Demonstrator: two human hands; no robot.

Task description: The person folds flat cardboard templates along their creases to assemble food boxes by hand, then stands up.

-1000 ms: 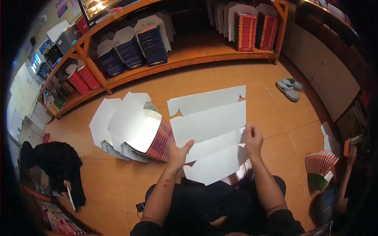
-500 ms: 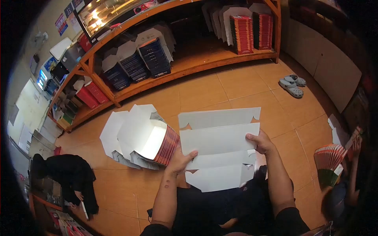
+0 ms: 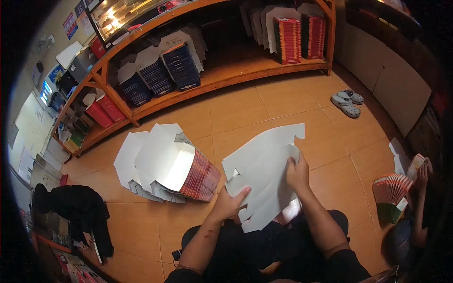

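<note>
A white die-cut cardboard box blank, tilted and slightly bent, is held between my two hands above my lap. My left hand grips its lower left edge, thumb on the pale face and fingers hidden behind. On the right edge, my right hand pinches the card, with its thumb on the near face. Left of the blank, a nested stack of folded boxes with red printed sides and white insides lies on the tiled floor, their flaps spread to the left.
Wooden shelving at the back holds blue box stacks and red box stacks. Grey clogs lie at right. One person bends at far left; another person's hand is beside fanned boxes at far right.
The blank has turned from nearly level to a slant and now bends. My right hand has moved left and my left hand slightly right, both still holding it.
</note>
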